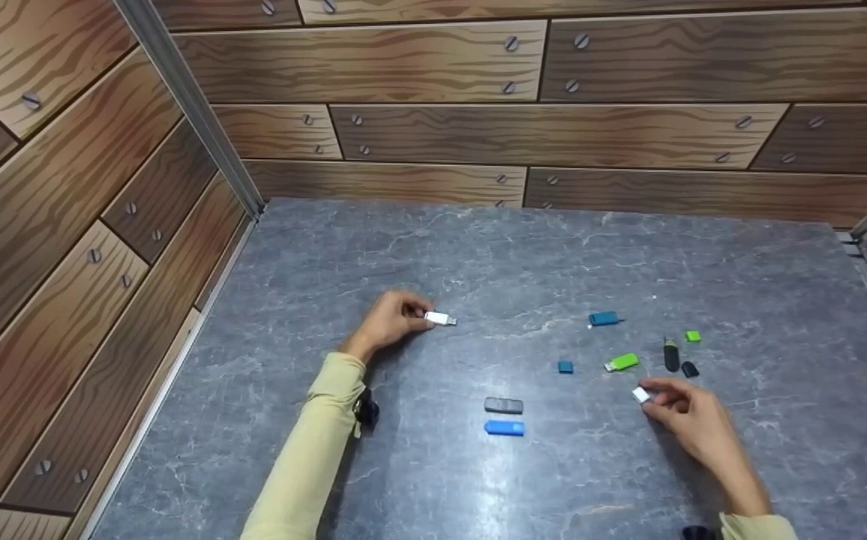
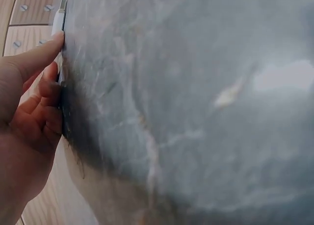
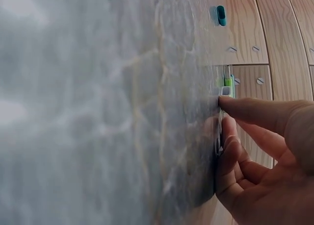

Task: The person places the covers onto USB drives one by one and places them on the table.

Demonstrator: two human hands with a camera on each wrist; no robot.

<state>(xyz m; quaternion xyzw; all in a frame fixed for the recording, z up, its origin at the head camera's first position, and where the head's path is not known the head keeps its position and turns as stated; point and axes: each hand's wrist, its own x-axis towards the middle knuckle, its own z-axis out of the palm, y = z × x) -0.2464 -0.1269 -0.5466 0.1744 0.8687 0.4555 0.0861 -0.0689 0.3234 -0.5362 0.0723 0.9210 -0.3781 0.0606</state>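
My left hand [image 1: 392, 322] pinches a white USB stick [image 1: 438, 318] between thumb and fingers, its metal plug pointing right. The left wrist view shows the same USB stick [image 2: 59, 20] at the top left, partly hidden by the thumb. Over on the right, my right hand [image 1: 692, 420] pinches a small white cap [image 1: 640, 394]. A green USB stick [image 1: 622, 363] with its plug bare lies just beyond that hand. Close by are a black USB stick [image 1: 671, 355], a black cap [image 1: 691, 369] and a green cap [image 1: 693, 336].
A teal USB stick [image 1: 604, 319] and a teal cap [image 1: 565, 367] lie right of centre. Nearer the front, a grey USB stick [image 1: 504, 406] sits beside a blue one [image 1: 505, 428]. Wood-patterned walls [image 1: 433, 64] border the grey marbled table [image 1: 373, 240].
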